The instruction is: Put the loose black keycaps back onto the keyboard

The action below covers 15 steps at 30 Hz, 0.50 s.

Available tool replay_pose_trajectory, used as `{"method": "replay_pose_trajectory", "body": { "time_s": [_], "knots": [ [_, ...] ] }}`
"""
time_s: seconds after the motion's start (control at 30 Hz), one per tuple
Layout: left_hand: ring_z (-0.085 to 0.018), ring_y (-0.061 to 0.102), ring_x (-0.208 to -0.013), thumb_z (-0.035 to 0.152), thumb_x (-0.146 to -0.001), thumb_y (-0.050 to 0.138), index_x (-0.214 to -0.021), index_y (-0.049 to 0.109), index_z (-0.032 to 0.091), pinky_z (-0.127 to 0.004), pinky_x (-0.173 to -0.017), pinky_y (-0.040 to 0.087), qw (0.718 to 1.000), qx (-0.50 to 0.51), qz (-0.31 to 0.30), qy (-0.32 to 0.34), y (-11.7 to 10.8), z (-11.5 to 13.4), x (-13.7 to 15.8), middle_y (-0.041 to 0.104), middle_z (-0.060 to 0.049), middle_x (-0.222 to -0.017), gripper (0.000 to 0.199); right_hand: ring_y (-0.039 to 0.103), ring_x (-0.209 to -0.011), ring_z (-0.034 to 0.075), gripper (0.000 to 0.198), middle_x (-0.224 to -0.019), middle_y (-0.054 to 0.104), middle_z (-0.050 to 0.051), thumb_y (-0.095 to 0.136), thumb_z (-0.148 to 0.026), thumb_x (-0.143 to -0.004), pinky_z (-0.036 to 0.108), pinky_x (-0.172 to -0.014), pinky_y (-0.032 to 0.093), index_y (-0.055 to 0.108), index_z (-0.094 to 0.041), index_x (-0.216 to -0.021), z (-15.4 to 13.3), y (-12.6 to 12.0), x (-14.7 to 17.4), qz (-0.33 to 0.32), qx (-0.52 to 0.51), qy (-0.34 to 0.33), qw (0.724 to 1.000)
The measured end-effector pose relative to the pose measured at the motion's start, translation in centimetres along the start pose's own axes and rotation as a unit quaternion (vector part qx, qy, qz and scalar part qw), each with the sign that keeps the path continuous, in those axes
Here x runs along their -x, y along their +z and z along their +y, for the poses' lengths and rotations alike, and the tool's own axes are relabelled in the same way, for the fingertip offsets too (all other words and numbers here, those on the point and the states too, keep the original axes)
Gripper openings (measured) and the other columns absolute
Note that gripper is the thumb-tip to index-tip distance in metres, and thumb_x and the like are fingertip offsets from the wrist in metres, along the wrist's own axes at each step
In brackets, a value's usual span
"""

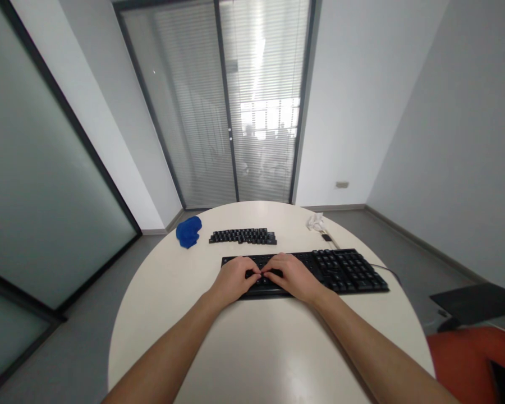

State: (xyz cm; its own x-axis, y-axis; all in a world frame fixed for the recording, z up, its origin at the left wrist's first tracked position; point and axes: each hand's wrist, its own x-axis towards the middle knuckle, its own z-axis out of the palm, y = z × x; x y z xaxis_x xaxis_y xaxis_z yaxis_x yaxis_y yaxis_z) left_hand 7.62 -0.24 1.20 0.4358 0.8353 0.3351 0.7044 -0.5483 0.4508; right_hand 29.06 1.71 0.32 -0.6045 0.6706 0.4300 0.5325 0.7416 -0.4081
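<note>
A black keyboard (349, 272) lies across the round white table (252, 336). Its right part carries keycaps, while the left part looks flatter and bare of caps. Over that left part is my left hand (233, 276), thumb and fingers drawn together in a pinch. My right hand (293, 275) meets it from the other side, also pinched, the fingertips of both hands almost touching. Whatever sits between the fingertips is too small to make out. Behind the keyboard, loose black keycaps (242, 235) stand in rows.
At the table's left edge rests a blue cloth (189, 232). Back right are a crumpled white item (316, 222) and a small black piece (327, 238) by a thin stick. The keyboard's cable (387, 268) runs over the right edge. An orange chair (467, 359) stands at lower right.
</note>
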Motion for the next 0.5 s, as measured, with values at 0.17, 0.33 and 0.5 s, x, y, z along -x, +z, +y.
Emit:
{"method": "replay_pose_trajectory", "body": {
  "time_s": [0.17,0.33,0.5],
  "knots": [
    [-0.02,0.065,-0.094,0.02,-0.091,0.063,-0.09,0.073,0.023,-0.031,-0.088,0.048,0.998,-0.016,-0.021,0.05,-0.5,0.0,0.2,0.074,-0.001,-0.097,0.011,0.066,-0.093,0.02,0.013,-0.095,0.075,0.003,0.062,-0.027,-0.095,0.032,-0.086,0.047,0.074,-0.023,-0.098,-0.3,-0.3,0.0,-0.02,0.02,-0.004,1.0],
    [-0.02,0.065,-0.101,0.026,-0.096,0.055,-0.099,0.074,0.025,-0.032,-0.093,0.049,0.993,-0.029,-0.049,0.102,-1.3,-0.3,0.4,0.074,-0.002,-0.105,0.019,0.066,-0.094,0.02,0.017,-0.095,0.074,0.005,0.058,-0.028,-0.097,0.032,-0.086,0.047,0.074,-0.022,-0.1,-0.7,-0.9,0.0,-0.039,0.024,-0.014,0.999],
    [-0.019,0.065,-0.101,0.028,-0.097,0.054,-0.1,0.076,0.025,-0.032,-0.094,0.049,0.988,-0.053,-0.063,0.129,-1.7,-0.5,0.4,0.073,-0.003,-0.109,0.023,0.066,-0.096,0.021,0.021,-0.097,0.073,0.007,0.062,-0.033,-0.094,0.031,-0.086,0.049,0.075,-0.02,-0.103,-1.2,-1.9,0.1,-0.069,0.029,-0.03,0.997]
  ]
}}
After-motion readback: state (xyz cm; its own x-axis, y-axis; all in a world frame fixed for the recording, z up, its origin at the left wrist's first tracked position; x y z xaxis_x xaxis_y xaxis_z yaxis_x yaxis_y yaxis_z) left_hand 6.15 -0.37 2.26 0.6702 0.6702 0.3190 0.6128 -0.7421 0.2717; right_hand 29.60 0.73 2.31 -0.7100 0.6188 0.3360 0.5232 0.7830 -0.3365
